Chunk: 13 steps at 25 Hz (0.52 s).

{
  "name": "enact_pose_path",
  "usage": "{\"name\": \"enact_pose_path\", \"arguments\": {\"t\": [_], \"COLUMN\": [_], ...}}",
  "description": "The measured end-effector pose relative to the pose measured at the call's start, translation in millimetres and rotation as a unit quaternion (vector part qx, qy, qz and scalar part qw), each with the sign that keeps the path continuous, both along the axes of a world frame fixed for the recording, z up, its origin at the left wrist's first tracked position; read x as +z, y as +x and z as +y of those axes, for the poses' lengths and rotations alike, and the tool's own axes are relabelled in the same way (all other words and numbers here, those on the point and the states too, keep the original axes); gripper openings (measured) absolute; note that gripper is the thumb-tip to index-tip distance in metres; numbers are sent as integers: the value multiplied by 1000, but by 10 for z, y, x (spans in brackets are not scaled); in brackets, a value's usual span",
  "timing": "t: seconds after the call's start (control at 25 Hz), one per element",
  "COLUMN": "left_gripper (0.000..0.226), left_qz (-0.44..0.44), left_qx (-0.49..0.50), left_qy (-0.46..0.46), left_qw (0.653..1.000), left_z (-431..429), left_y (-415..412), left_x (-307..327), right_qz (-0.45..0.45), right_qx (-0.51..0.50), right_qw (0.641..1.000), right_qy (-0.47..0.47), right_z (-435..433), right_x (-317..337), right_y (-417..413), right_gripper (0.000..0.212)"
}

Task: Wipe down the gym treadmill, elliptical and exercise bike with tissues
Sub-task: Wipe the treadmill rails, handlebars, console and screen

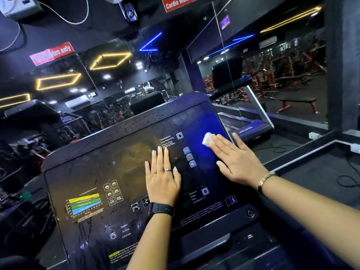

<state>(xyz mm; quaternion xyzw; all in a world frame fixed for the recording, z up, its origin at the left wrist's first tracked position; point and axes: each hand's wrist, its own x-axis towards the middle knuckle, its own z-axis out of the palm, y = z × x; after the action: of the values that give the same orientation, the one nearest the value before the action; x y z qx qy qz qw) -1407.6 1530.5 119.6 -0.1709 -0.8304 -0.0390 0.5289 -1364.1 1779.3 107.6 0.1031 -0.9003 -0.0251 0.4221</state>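
A dark treadmill console panel (109, 152) fills the middle of the head view, speckled with droplets and printed with buttons and a coloured chart. My left hand (162, 172) lies flat on the panel's centre, fingers straight and together. My right hand (235, 158) is flat near the panel's right edge, pressing a small white folded tissue (206, 138) under its fingertips; most of the tissue is hidden by the fingers.
A large wall mirror (136, 75) behind the console reflects gym machines and ceiling lights. Another treadmill deck (251, 129) lies to the right, with cables on the dark floor (321, 172). More machines stand at the left (29, 123). A red sign (52, 53) hangs on the mirror.
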Motion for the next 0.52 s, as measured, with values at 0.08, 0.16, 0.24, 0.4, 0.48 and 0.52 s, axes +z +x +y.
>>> {"name": "enact_pose_path", "arguments": {"t": [0.08,0.16,0.24,0.4,0.48,0.52], "left_gripper": [58,57,57,58,57,57], "left_qz": [-5,-11,-14,-27,-31,-30], "left_qx": [2,4,6,10,10,10], "left_qy": [10,13,5,4,1,0], "left_qw": [1000,1000,1000,1000,999,1000], "left_z": [29,58,50,29,16,11], "left_y": [36,69,82,136,184,203], "left_x": [-41,-73,-109,-205,-281,-308], "right_qz": [-6,-25,-22,-4,7,15], "right_qx": [-39,1,38,-97,-83,-43], "right_qw": [991,995,999,981,979,988], "right_qy": [-127,-93,13,-166,-185,-150], "right_z": [-158,-398,-377,-256,-398,-506], "right_x": [-121,-364,-432,-242,-408,-528], "right_y": [60,130,167,125,187,226], "right_gripper": [67,72,71,68,70,71]}}
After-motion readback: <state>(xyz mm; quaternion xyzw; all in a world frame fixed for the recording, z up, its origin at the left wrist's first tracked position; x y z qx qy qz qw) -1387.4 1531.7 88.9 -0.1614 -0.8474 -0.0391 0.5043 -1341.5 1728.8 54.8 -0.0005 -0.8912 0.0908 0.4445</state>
